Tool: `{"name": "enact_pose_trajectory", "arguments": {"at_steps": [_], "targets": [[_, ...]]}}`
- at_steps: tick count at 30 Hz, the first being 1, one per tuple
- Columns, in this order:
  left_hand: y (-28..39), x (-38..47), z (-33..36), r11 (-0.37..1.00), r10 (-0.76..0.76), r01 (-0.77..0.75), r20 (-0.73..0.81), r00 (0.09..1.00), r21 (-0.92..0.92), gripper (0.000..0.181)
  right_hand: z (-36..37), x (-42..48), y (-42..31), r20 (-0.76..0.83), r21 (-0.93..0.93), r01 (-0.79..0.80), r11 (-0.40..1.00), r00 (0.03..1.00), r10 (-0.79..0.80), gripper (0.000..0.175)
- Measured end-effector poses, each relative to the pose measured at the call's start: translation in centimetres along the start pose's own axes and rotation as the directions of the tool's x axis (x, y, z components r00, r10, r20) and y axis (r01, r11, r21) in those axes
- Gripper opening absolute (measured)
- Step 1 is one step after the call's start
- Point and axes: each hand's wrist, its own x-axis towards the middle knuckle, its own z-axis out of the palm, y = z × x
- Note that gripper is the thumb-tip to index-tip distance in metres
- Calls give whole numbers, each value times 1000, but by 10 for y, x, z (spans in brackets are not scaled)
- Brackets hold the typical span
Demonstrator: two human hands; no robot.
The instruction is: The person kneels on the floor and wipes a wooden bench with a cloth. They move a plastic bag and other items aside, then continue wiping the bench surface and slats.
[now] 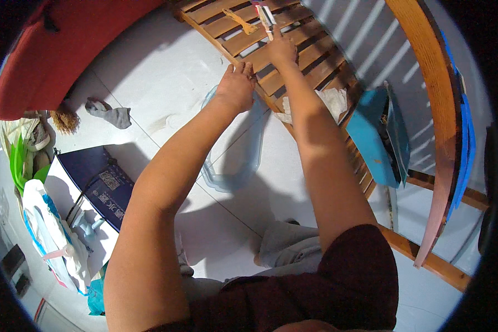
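My right hand [283, 50] reaches over a slatted wooden rack [269, 85] at the top of the view. Its fingers hold a slim white-and-red item [266, 20], too small to identify. Just left of that item, a yellowish-brown, wide-ended utensil [241, 21] lies across the slats. My left hand [237, 88] is at the rack's near edge, palm down, fingertips at the wooden rail and holding nothing. Below it on the tiled floor is a clear bluish plastic tray or lid [231, 182], partly covered by my left hand and forearm. A crumpled whitish cloth [335, 101] lies on the slats behind my right forearm.
A teal folder-like box [369, 139] stands right of the rack, beside a curved wooden beam [433, 103]. Left are a grey sock [110, 113], a dark-blue and white box [95, 178] bearing writing, a white plastic bag [62, 240] and a red piece of furniture [54, 54].
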Motion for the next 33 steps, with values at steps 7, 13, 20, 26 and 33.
{"name": "enact_pose_trajectory", "arguments": {"at_steps": [7, 13, 20, 26, 33], "targets": [[-1, 3, -1, 1000, 24, -25, 30, 999, 15, 68, 3, 16, -13, -333, 331, -13, 943, 934, 130, 54], [-1, 0, -1, 999, 35, -35, -17, 999, -10, 61, 18, 26, -58, -310, 215, 269, 939, 931, -195, 48], [0, 1, 2, 1000, 18, -19, -17, 1000, -9, 54, 16, 23, -70, -254, 192, 198, 961, 956, -146, 42], [-2, 1, 2, 999, 18, -17, 20, 1000, -43, 59, -8, 1, -64, -246, 511, 103, 853, 969, 30, 35], [-8, 3, 7, 999, 21, -19, 48, 999, -46, 66, -64, -79, -31, 112, 900, -138, 414, 990, 86, 39]]}}
